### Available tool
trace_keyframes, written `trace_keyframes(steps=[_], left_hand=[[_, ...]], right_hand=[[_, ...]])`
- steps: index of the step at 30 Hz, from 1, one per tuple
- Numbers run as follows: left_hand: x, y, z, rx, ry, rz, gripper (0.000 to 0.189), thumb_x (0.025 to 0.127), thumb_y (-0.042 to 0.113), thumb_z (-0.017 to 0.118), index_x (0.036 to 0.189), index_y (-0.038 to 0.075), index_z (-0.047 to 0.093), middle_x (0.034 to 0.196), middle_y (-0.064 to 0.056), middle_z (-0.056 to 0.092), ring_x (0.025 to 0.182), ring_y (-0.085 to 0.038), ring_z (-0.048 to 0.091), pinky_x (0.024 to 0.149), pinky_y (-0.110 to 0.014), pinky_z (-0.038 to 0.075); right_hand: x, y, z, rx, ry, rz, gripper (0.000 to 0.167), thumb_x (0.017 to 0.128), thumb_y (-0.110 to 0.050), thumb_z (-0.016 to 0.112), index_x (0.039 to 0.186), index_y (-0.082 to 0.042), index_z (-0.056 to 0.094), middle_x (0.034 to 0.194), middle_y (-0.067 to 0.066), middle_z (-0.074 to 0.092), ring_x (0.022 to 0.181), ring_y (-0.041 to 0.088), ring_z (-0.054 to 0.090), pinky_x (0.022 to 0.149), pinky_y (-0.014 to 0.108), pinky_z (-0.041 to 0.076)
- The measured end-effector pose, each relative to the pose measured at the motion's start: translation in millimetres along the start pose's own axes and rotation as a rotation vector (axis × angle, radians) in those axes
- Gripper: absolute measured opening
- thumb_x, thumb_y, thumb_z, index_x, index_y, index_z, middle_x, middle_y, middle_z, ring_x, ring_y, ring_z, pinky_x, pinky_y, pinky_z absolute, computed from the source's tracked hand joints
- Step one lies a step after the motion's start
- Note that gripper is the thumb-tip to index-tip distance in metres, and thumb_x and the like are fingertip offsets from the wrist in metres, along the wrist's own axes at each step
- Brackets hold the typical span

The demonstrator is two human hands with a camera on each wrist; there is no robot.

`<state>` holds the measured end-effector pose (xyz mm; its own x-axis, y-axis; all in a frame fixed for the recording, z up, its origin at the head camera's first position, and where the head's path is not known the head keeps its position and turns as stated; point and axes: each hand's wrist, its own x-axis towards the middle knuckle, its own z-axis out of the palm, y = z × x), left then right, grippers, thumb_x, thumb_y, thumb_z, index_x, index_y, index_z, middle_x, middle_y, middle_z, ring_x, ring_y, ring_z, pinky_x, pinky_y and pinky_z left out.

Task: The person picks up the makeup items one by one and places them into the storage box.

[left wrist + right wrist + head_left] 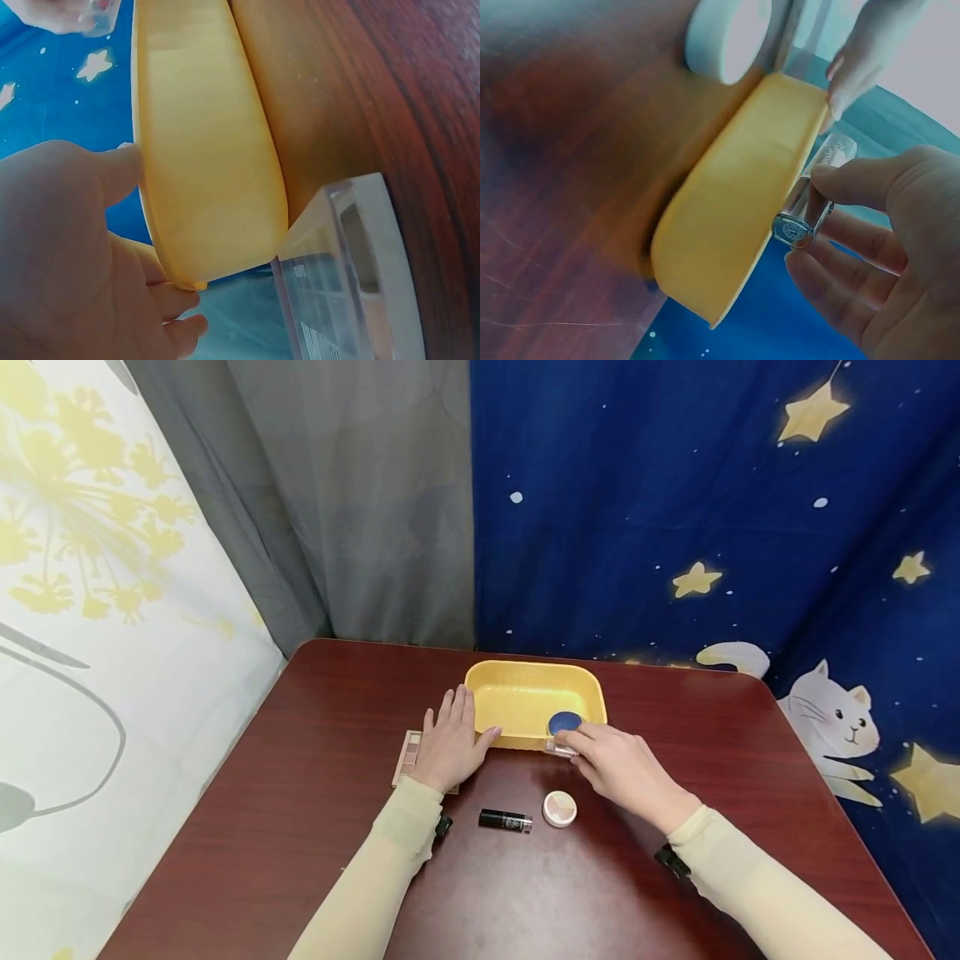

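Note:
A yellow plastic basin (525, 742) stands toward the back of the table. My left hand (452, 747) rests on its left front corner, fingers fairly straight along the left rim and thumb at the front rim. Partly under that hand lies an eyeshadow palette (408, 752) with a clear lid. My right hand (618, 764) pinches a small clear lipstick tube (801, 214) between thumb and fingers at the basin's front right rim. Just behind these fingers, a round blue object (564, 722) shows inside the basin; its kind is unclear.
In front of the basin, a black tube with a clear end (506, 821) lies on the dark red table (480, 893). Beside it sits a round white pot with pale segments (559, 808). Grey and blue curtains (600, 510) hang behind the table.

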<state>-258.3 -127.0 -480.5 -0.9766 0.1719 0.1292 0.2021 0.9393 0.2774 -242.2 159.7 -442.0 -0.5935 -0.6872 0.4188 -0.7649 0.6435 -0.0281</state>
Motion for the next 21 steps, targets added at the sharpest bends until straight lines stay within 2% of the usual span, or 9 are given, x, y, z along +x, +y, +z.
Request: trace_keyframes(steps=[9, 15, 21], left_hand=[[-0.4, -1.3, -0.5, 0.006, 0.004, -0.006, 0.085, 0.102, 0.061, 0.040, 0.159, 0.000, 0.021, 0.166, -0.016, 0.018, 0.153, -0.031, 0.014, 0.117, -0.060, 0.018], [0.8, 0.3, -0.1, -0.012, 0.011, -0.001, 0.085, 0.103, 0.060, 0.041, 0.159, 0.000, 0.021, 0.166, -0.017, 0.018, 0.152, -0.033, 0.015, 0.118, -0.059, 0.015], [0.6, 1.7, -0.5, 0.008, 0.004, 0.000, 0.085, 0.103, 0.061, 0.039, 0.159, 0.000, 0.021, 0.166, -0.016, 0.018, 0.152, -0.033, 0.016, 0.117, -0.059, 0.016]], right_hand=[[26.7, 18, 0, 0.007, -0.013, 0.078, 0.036, 0.087, -0.009, 0.077, 0.120, -0.020, 0.071, 0.091, -0.005, 0.062, 0.073, 0.015, 0.059, 0.056, 0.039, 0.052], [43.6, 39, 8, -0.002, -0.071, 0.136, 0.034, 0.089, -0.011, 0.076, 0.122, -0.017, 0.071, 0.099, 0.000, 0.068, 0.077, 0.018, 0.061, 0.060, 0.040, 0.053], [55.4, 54, 17, -0.019, -0.127, 0.163, 0.031, 0.088, -0.011, 0.078, 0.118, -0.014, 0.073, 0.101, 0.002, 0.068, 0.081, 0.021, 0.064, 0.065, 0.043, 0.055]])
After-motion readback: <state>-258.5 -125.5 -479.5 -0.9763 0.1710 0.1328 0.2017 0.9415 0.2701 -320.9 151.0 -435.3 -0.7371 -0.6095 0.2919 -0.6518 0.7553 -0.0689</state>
